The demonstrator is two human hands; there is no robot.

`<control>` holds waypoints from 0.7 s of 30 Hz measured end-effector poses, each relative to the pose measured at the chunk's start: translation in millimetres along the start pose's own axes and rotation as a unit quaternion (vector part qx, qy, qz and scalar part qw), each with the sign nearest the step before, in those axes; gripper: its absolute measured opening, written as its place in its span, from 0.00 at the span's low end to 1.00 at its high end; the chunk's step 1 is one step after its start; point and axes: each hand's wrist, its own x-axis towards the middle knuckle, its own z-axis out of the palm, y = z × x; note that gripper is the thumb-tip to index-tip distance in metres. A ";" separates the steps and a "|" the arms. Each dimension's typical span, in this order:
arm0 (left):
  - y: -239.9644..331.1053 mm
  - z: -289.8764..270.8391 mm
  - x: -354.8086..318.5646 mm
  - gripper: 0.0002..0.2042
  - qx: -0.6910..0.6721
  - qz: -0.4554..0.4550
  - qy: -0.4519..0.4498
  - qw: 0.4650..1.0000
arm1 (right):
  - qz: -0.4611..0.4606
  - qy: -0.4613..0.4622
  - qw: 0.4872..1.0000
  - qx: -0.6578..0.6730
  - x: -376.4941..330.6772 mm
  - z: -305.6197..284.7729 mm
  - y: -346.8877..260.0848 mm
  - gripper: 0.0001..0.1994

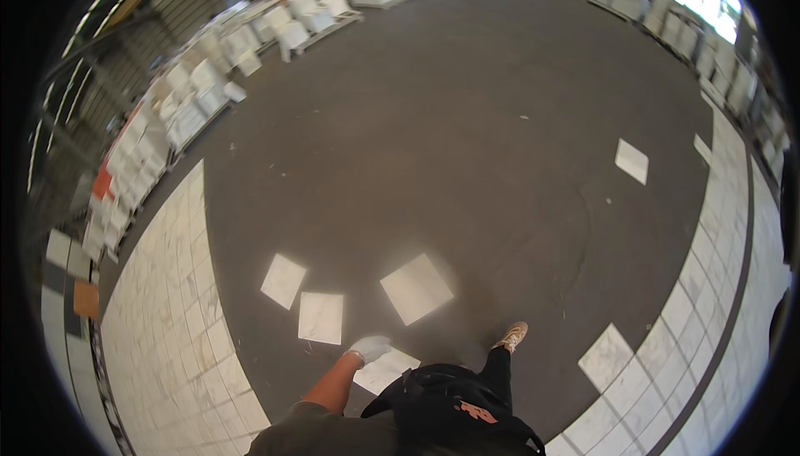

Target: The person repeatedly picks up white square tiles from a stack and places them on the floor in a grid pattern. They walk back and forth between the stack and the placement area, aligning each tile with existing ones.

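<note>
My left hand [369, 348], in a white glove, is low in front of my body with the forearm bare. It overlaps the upper left part of a square white marble-look tile [390, 368]. Whether the hand grips that tile or only hangs over it, I cannot tell, because the fingers are blurred. My dark clothing hides the tile's lower right side. Ahead of the hand, separate pale tiles lie on the dark floor: one large tile [417, 289], one tile [321, 318] nearer the hand and another tile [283, 281] farther left. My right hand is out of sight.
Laid tile strips run along the left [179, 314] and right [667, 364]. One loose tile [607, 357] touches the right strip; another tile [632, 162] lies farther off. Pallets of stacked pale slabs [308, 18] line the far edges. My tan shoe [515, 337] stands on the dark floor [433, 122].
</note>
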 end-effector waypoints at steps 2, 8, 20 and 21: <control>15.8 -6.3 4.8 0.27 -0.040 -0.029 0.014 0.999 | -0.036 0.002 0.999 0.006 24.7 -43.8 -85.5 0.13; 56.0 -16.9 17.6 0.20 -0.110 -0.085 0.123 0.983 | -0.182 -0.013 0.979 -0.095 88.1 -157.2 -337.0 0.13; 118.8 27.3 45.4 0.19 0.009 -0.038 0.142 0.989 | -0.554 -0.055 0.758 -0.339 207.2 -297.1 -637.1 0.14; 116.9 32.0 50.0 0.17 0.171 -0.026 0.085 0.981 | -0.374 -0.035 0.910 -0.175 214.2 -276.6 -685.2 0.08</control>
